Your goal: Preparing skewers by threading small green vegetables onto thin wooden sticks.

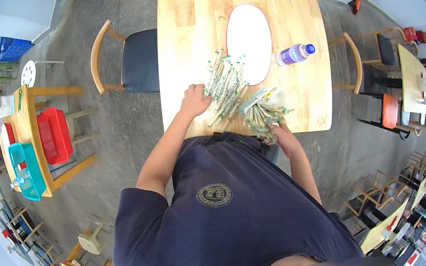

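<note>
A loose pile of paper-wrapped disposable chopsticks (226, 88) with green-marked sleeves lies on the wooden table (194, 29). My left hand (195, 101) rests at the pile's left edge, thumb and fingers apart, touching the nearest sticks. Close to the table's front edge is a clear plastic bag (260, 98) with more wrapped chopsticks (262, 115) fanning out of it. My right hand (283, 139) grips the lower end of this bagged bundle; some fingers are hidden beneath it.
Beyond the pile is a white oval mat (249, 41). A purple-labelled bottle with a blue cap (295, 54) lies on its side at the right. Chairs flank the table, one with a black seat (140, 62). A side table (29, 122) at left carries a teal basket (27, 170).
</note>
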`<action>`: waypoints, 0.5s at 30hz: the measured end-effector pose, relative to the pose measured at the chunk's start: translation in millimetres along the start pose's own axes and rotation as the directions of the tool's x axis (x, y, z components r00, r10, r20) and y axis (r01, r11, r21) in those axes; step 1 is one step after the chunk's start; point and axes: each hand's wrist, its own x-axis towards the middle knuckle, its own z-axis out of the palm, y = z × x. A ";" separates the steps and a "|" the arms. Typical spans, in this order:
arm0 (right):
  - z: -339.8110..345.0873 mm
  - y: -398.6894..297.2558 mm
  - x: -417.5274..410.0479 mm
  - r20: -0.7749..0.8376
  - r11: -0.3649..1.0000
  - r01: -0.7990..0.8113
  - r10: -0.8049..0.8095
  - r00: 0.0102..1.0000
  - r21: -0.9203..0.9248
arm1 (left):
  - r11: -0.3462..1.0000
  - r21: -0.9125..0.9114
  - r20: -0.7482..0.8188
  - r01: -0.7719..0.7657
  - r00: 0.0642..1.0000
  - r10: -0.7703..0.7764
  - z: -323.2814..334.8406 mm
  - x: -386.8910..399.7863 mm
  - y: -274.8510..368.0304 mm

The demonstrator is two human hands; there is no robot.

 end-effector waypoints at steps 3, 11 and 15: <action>11.7 -0.2 13.7 0.003 0.994 -0.007 0.007 1.000 -0.106 | 0.999 0.012 0.099 0.035 0.994 -0.036 9.2 3.2 -1.1; 69.6 -33.2 38.1 0.136 0.950 0.037 0.006 0.991 -0.311 | 0.995 -0.100 0.093 0.000 0.996 0.010 21.0 11.6 -23.8; 89.5 -48.4 28.0 0.145 0.927 0.015 0.043 0.988 -0.375 | 0.975 -0.212 -0.034 -0.060 0.998 0.054 14.8 9.8 -33.7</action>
